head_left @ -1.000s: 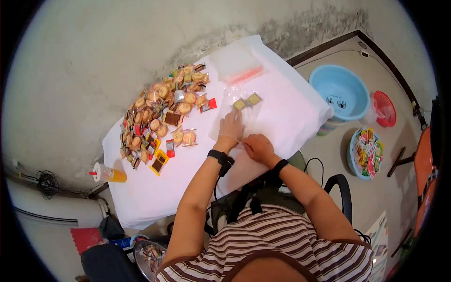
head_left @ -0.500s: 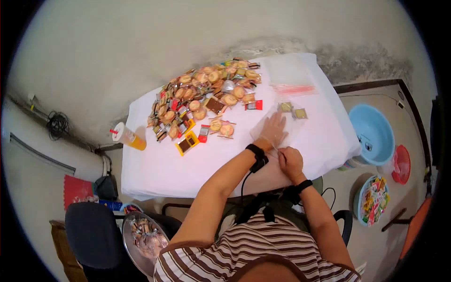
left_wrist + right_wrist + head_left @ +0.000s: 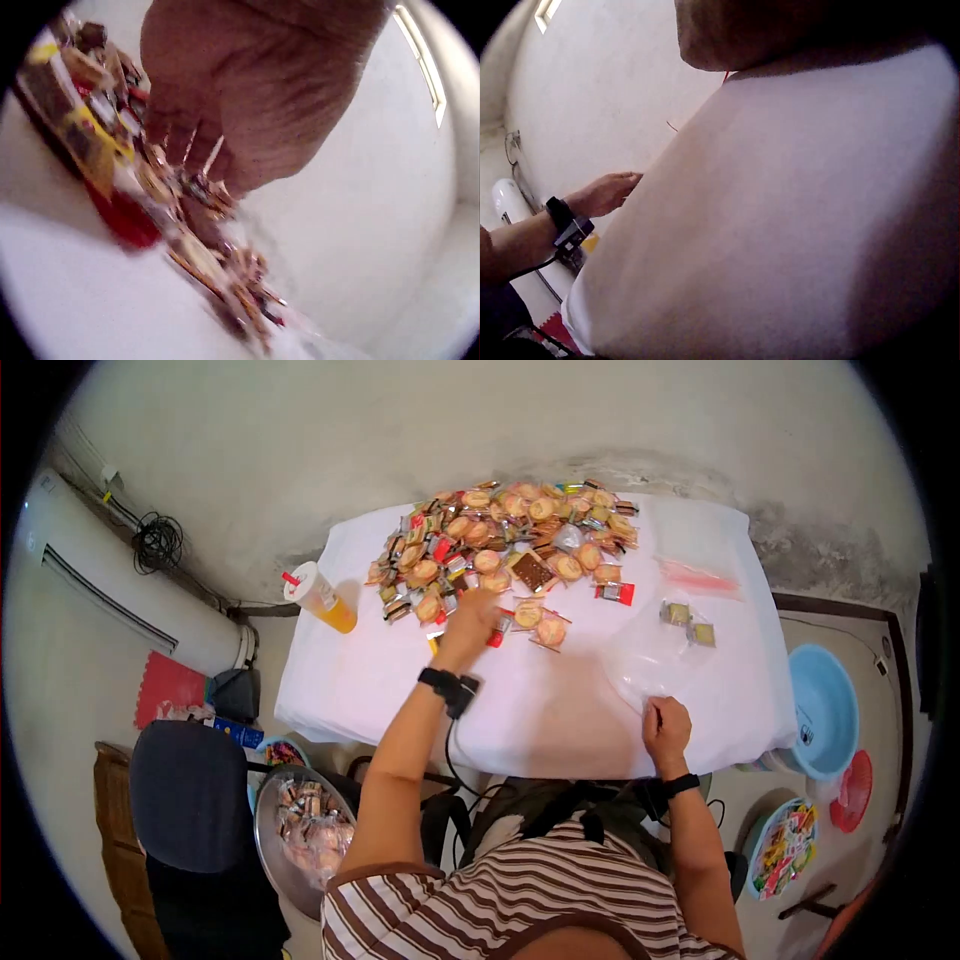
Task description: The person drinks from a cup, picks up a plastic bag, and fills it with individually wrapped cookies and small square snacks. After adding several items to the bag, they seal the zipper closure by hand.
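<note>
In the head view my left hand (image 3: 472, 622) is over the front edge of a heap of wrapped biscuits (image 3: 500, 510), fingers towards the packets. The left wrist view shows its palm above wrapped snacks (image 3: 214, 247), with a yellow-and-brown packet (image 3: 82, 127) beside it. Right of it lie two round wrapped biscuits (image 3: 550, 629). My right hand (image 3: 666, 728) pinches the near edge of a clear plastic bag (image 3: 635, 665) lying flat on the white cloth. Two square greenish wrapped biscuits (image 3: 704, 634) are at the bag's far end.
A drink cup (image 3: 318, 597) with a red straw stands at the table's left. Clear bags with a red strip (image 3: 700, 578) lie back right. On the floor are a blue basin (image 3: 825, 705), a red basket (image 3: 852, 792) and a tub of colourful packets (image 3: 785, 850). A metal bowl (image 3: 275, 860) sits left.
My left hand has come out of the clear bag and moved left to the heap. My right hand still holds the bag's edge. The head view has swung left.
</note>
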The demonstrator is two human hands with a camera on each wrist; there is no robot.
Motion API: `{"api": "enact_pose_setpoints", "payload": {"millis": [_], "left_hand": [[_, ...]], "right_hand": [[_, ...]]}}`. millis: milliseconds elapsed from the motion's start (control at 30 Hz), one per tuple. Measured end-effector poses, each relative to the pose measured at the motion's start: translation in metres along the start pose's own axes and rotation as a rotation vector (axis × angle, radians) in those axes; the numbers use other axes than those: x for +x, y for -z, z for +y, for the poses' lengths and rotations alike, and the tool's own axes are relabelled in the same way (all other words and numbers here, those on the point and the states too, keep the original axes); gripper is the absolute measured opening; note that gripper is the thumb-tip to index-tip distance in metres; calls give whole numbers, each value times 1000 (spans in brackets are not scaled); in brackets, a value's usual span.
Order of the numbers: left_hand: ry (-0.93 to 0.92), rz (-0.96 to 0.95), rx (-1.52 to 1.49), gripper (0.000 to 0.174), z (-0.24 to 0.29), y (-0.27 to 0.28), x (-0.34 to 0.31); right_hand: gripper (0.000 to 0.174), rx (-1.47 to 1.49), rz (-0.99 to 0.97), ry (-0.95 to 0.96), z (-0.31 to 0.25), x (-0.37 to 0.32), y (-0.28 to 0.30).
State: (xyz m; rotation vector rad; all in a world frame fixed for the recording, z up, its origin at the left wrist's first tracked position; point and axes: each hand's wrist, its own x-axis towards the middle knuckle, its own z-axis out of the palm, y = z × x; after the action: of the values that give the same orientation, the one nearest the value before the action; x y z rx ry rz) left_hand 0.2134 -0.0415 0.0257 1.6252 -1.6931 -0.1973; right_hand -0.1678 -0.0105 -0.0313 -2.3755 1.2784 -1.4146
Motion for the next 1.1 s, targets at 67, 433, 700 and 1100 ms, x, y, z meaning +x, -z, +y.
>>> {"api": "enact_pose_setpoints", "payload": {"millis": [67,433,700,1100], "left_hand": [[89,158,202,34,-22,26,19],[588,439,238,66,-158,84,50],[602,232,109,42,-184,98,21],[663,266,296,35,-173,88,32]], "right_hand": [[8,-42,-30,-41,0,-1,1],[8,-87,-75,-52,-2,0,2],[7,-77,-66,-38,-4,2,2],[6,-72,-49,-63,-5,2,2]]}}
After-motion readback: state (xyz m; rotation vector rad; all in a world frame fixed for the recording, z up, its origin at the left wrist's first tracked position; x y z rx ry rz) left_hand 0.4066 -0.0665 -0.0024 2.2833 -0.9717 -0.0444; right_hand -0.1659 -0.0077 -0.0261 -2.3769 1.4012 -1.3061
